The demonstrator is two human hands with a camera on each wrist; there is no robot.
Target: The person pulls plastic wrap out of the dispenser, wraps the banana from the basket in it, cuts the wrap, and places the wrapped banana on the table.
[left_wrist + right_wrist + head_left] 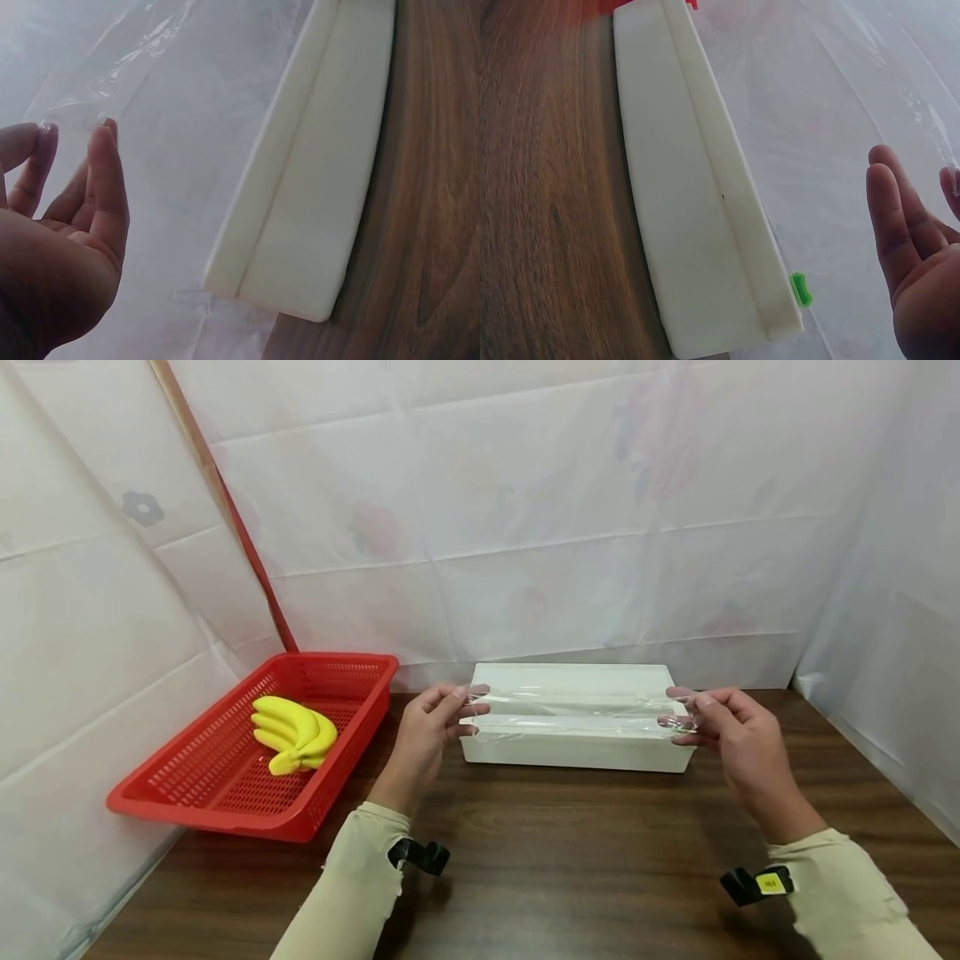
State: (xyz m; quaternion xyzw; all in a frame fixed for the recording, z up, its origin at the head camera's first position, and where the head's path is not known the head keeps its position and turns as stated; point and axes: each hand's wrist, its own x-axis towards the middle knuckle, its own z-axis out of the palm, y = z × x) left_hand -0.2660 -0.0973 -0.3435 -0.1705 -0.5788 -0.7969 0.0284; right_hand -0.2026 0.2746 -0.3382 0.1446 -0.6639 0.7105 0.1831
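Note:
A sheet of clear plastic film (573, 703) is stretched between both hands, in front of and above a long white box (577, 756) on the table. My left hand (426, 731) pinches the film's left end between thumb and fingers. At the other end my right hand (750, 747) pinches the film by its corner, other fingers spread loosely. The left wrist view shows the film (112, 86) drawn tight from the fingertips, with the box (319, 172) lower and to the right. In the right wrist view a small green piece (801, 289) sticks out at the box's far edge.
A red perforated basket (206, 820) stands at the left with a bunch of yellow bananas (300, 731) inside. Pale patterned sheeting (525, 510) hangs behind and along both sides. Dark wooden table surface (570, 860) lies between the forearms.

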